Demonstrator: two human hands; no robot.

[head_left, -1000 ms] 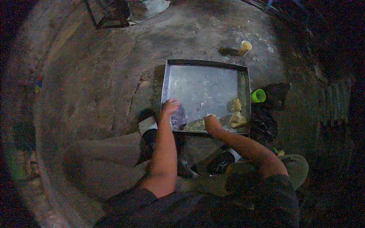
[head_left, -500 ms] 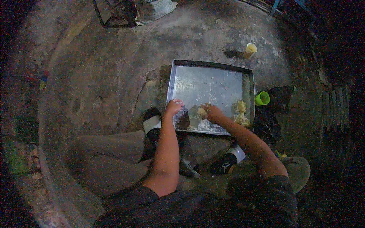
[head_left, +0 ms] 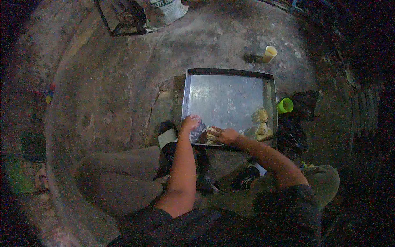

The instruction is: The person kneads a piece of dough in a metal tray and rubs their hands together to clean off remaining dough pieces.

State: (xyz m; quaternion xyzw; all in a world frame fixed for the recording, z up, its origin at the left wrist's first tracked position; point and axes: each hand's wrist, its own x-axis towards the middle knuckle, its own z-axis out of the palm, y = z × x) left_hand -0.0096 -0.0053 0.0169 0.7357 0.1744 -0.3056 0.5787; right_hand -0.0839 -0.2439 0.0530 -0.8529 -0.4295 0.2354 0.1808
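Observation:
A square metal tray [head_left: 224,99] lies on the floor in front of my crossed legs, dusted with white powder along the near side. Near its front left corner, my left hand [head_left: 191,122] has its fingers curled at a pale, translucent piece of material; exactly what they grip is unclear. My right hand [head_left: 225,136] reaches over with fingers extended onto a pale lump of dough [head_left: 212,132], beside the left hand. More yellowish dough lumps [head_left: 262,129] sit inside the tray's right side, one behind another.
Beyond the tray stands a cream cup [head_left: 269,55]; at its right are a green cup [head_left: 285,106] and black plastic [head_left: 292,136]. A white sack [head_left: 164,14] and dark metal frame [head_left: 113,29] are at the back. My sandalled feet [head_left: 168,140] lie just below the tray.
My right hand has moved leftward from the tray's middle toward my left hand, and its fingers have stretched out over the dough. My left hand stays near the left rim, slightly lower in view.

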